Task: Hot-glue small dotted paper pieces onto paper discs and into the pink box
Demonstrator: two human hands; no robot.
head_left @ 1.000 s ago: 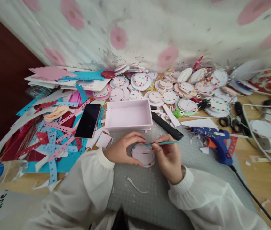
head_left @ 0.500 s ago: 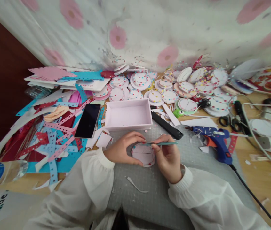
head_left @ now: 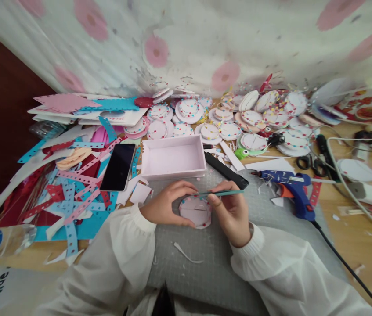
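White disc [head_left: 195, 213], edged with small red and blue beads, lies on the grey mat [head_left: 212, 272] between the person's two hands, a thin curl of white paper [head_left: 186, 254] on its near side. The left hand [head_left: 164, 205] is half open in a C around the disc, thumb at the near edge and fingertips at the far edge, holding it. The right hand [head_left: 233, 211] pinches a slim teal tool [head_left: 233, 192] between thumb and fingers, the tool slanting level across the disc's far rim. Just past the hands are a blue glue gun [head_left: 296, 188] to the right, a black bar [head_left: 227, 170], a dark-screened phone [head_left: 118, 166] and an open white box [head_left: 172, 172]. Farther back, beaded discs [head_left: 189, 109] crowd below a flowered curtain [head_left: 189, 44].
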